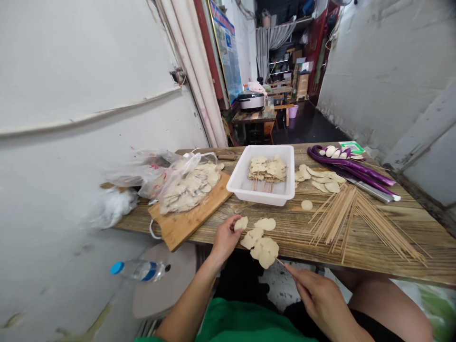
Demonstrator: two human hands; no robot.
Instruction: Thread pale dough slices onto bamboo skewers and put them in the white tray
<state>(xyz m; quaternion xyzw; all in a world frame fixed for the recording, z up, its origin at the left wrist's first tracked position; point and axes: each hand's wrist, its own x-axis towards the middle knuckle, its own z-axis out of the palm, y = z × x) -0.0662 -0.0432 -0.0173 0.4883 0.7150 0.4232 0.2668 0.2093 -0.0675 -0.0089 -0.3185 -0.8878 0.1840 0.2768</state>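
Observation:
My left hand (225,237) is closed in a pinch on a pale round slice (241,223) at the near edge of the wooden table (374,247). My right hand (318,294), below the table edge, is closed on the end of a thin bamboo skewer (280,261). The skewer runs through several overlapping pale slices (261,244). One more slice (266,223) lies on the table just beyond them.
A white tub (265,192) holds finished skewers. A cutting board (190,213) carries a plastic bag of slices (188,187). Loose skewers (359,218), loose slices (320,179), purple eggplants (351,166) and a knife (370,191) lie at right. A water bottle (138,270) rests on a stool at left.

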